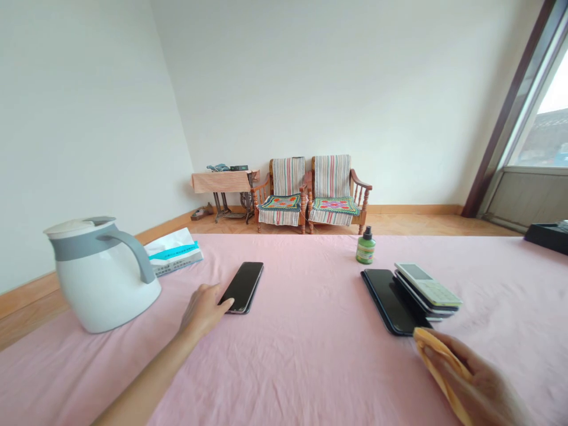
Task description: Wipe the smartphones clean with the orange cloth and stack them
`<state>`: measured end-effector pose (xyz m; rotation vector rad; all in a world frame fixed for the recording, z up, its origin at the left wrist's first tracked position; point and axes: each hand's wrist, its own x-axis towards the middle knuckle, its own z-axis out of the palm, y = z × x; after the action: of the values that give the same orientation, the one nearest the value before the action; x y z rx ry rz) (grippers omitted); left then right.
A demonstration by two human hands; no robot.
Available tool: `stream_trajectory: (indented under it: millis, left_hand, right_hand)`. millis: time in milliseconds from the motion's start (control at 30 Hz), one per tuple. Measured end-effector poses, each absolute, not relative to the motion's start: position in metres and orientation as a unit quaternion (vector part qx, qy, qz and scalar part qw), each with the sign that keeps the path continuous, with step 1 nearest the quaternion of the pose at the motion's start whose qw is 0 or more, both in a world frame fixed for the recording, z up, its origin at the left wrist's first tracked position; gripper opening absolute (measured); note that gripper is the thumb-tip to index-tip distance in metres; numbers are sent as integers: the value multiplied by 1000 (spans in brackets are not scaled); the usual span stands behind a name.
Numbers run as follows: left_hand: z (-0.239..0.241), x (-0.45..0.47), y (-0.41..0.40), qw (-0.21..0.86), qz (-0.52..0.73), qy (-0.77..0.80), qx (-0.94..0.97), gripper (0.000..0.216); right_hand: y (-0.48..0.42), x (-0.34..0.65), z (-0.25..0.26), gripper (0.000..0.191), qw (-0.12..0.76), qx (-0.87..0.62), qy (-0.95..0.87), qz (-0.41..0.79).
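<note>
My left hand (205,307) is at the near left corner of a black-screened smartphone (244,287) on the pink cloth. Its thumb rests on the glass and the fingers curl by the phone's left side. At the lower right, my right hand (474,370) grips a folded yellow cloth (437,361). Just beyond that cloth lies a larger dark phone (394,302), its near end close to or touching the cloth. A stack of several phones sits against its right side, topped by a white keypad phone (428,284).
A white and grey jug (100,284) stands at left beside a tissue packet (175,251). A green spray bottle (365,247) is near the far edge of the pink tablecloth (306,355). A black object (548,238) lies far right. Two wooden chairs (335,201) stand beyond.
</note>
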<state>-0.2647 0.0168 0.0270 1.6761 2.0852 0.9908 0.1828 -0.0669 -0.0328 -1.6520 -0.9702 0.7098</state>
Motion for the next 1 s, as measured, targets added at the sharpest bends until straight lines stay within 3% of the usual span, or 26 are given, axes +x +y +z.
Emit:
stream_trajectory:
  millis: [133,333,467,600,1000]
  left_hand:
    - [33,-224,18,204,389,647,623,50]
    - [22,-119,10,470,321,497,656,40]
    - [7,-55,6,566,293,444,629,34]
    - [-1,-7,14,613,285,426,601,25]
    - [-9,34,40,646,262,484,529,30]
  right_hand:
    - [-68,176,-30,50,559,-666,-409,277]
    - [-69,180,-24,67,554,-656,-399,322]
    - [-69,184,-22,75,558,-636,-378,375]
    - [-66,187,-21,71,557,-627,-380,391]
    - [-69,172,-8,48,601,-603,-385,356]
